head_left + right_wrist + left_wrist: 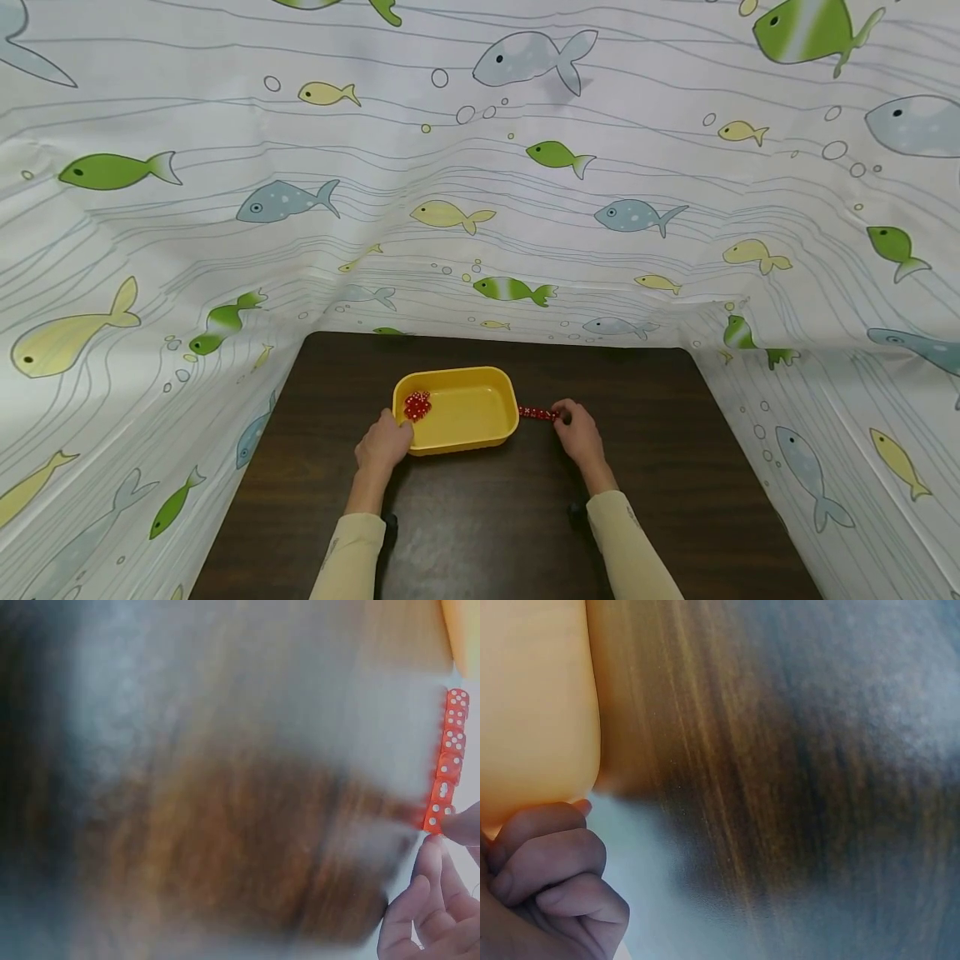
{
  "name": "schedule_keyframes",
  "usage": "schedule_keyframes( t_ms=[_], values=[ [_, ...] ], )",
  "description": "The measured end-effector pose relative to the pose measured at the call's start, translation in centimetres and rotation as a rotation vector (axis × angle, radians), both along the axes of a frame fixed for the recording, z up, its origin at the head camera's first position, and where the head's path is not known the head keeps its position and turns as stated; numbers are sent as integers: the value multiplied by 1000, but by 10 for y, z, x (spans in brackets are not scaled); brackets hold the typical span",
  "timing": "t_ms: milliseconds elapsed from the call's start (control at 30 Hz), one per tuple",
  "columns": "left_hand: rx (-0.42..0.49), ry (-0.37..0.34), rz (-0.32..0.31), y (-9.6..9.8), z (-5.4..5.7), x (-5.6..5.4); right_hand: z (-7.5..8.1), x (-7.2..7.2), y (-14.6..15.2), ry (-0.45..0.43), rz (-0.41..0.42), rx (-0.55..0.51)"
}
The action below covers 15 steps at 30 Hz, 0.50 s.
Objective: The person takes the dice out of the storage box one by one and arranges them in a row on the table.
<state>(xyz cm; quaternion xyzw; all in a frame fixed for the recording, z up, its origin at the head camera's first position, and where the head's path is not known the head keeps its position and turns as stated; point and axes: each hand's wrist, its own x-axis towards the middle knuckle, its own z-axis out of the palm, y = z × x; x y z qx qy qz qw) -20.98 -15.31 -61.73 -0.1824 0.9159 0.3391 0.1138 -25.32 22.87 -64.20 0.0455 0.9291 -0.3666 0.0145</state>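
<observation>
A yellow plastic tray (468, 417) lies on the dark table, with a small cluster of red dice (417, 406) at its left end. My left hand (384, 443) grips the tray's near left corner; in the left wrist view its fingers curl against the yellow wall (536, 705). Right of the tray runs a straight row of red dice with white pips (536, 413), its left end close to the tray wall. At the row's right end my right hand (579, 433) pinches the last die (436, 818) between thumb and finger.
The dark wood-grain table (480, 517) reaches toward me on both sides of the arms. A white sheet printed with fish (442, 267) hangs behind the table and along its left and right edges.
</observation>
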Motion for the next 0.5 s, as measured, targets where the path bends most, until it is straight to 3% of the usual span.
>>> schedule_keyframes(
  t_ms=[333, 500],
  values=[
    [-7, -9, -1, 1, 1, -1, 6, 2, 3, -4, -49, -83],
    [-7, -9, -3, 1, 2, 0, 15, 1, -3, 40, -63, -98]
  ],
)
